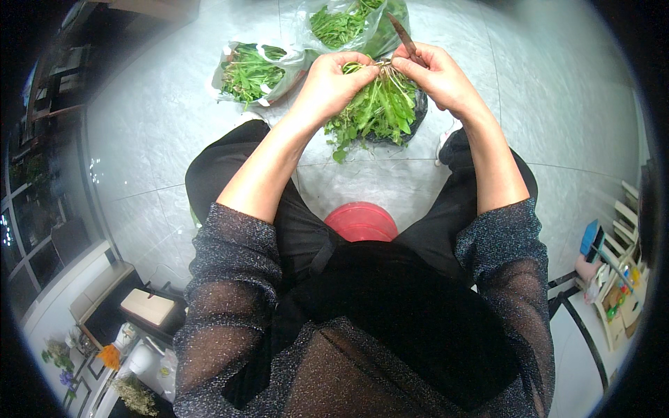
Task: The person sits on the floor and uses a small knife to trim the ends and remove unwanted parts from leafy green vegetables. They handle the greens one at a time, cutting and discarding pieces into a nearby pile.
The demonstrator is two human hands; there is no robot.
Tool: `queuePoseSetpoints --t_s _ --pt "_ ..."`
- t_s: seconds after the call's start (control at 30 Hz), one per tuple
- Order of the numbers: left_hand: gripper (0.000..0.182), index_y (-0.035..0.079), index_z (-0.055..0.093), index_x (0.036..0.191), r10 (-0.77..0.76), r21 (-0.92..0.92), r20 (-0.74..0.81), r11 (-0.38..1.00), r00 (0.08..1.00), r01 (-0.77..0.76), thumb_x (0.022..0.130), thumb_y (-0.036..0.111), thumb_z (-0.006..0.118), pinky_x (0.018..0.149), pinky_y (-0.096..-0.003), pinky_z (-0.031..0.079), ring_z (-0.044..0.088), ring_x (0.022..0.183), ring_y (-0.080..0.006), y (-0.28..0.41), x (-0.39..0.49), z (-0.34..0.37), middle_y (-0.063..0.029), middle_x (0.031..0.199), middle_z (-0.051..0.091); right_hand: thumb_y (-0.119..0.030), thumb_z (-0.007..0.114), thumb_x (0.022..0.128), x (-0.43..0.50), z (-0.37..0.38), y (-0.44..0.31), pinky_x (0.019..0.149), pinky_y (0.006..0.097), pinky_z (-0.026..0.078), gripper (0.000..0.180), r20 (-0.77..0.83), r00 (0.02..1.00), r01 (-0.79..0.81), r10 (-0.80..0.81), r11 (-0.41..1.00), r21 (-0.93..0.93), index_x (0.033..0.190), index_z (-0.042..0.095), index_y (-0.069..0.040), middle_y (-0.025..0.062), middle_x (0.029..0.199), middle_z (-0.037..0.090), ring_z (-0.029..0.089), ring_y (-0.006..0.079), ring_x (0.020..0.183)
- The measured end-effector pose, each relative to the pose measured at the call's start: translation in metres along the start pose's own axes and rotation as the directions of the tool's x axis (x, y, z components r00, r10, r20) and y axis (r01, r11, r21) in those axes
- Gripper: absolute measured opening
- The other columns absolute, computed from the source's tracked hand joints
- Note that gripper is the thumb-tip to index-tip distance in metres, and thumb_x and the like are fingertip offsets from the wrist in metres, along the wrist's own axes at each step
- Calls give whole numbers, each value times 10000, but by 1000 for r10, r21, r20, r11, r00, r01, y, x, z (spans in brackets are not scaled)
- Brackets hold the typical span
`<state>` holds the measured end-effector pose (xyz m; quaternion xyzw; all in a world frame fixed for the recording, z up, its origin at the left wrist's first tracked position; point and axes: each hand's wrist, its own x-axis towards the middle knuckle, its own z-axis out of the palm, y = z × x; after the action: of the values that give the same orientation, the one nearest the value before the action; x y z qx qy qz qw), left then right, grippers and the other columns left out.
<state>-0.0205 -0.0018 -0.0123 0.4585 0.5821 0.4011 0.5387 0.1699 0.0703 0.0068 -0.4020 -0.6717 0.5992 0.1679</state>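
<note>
My left hand [342, 81] pinches the root end of a small leafy green plant [389, 99], thumb and fingertips closed on it. My right hand [431, 73] meets it just to the right, thumb and finger at the same roots, and also holds a knife with a brown, rusty-looking blade [401, 32] pointing up and left. Its handle is hidden in the palm. The leaves hang down over a pile of loose greens [347, 123], which lies on a black plastic bag [419, 112] on the floor.
A white plastic bag of greens [251, 73] stands at the upper left, and a clear bag of greens [339, 26] at the top. A red round stool [361, 222] is under me. Cluttered furniture [619, 298] stands at the right, with a cabinet at the lower left.
</note>
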Motion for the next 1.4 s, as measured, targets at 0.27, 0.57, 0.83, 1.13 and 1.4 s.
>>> queuePoseSetpoints --t_s 0.27,0.57,0.83,1.13,1.4 --pt "212 63 672 921 -31 16 36 999 999 30 857 264 699 548 -177 344 482 633 -11 4 -2 2 54 736 603 -219 594 910 -8 2 -12 701 242 457 194 8 998 -68 68 998 -5 928 629 -28 -16 818 630 556 65 770" --pt "230 17 707 908 -16 50 66 999 998 13 844 237 696 561 -209 449 565 619 -47 7 0 -2 -10 726 664 -211 605 895 2 -1 11 693 247 455 204 9 998 58 -58 997 -55 950 625 -16 -8 800 618 545 65 752" --pt "221 29 709 893 30 109 91 993 995 -40 836 241 699 533 -225 429 525 577 -42 -1 3 -4 2 658 630 -229 635 907 0 -7 7 701 226 447 262 26 998 67 -64 986 -155 1040 635 -4 -28 850 612 535 46 781" --pt "190 44 691 893 72 438 14 896 997 -71 860 230 682 546 -205 388 500 599 -30 0 1 -2 28 663 600 -237 635 906 -2 -10 5 612 217 377 233 20 994 109 -108 987 -116 994 624 -22 -67 794 546 457 35 701" --pt "232 50 684 1025 -13 -47 51 999 999 15 865 218 676 588 -186 366 502 654 -31 6 -1 -10 31 746 620 -211 641 890 -4 -27 4 644 222 404 208 -34 988 146 -152 980 -133 906 629 -4 -39 782 574 491 43 720"
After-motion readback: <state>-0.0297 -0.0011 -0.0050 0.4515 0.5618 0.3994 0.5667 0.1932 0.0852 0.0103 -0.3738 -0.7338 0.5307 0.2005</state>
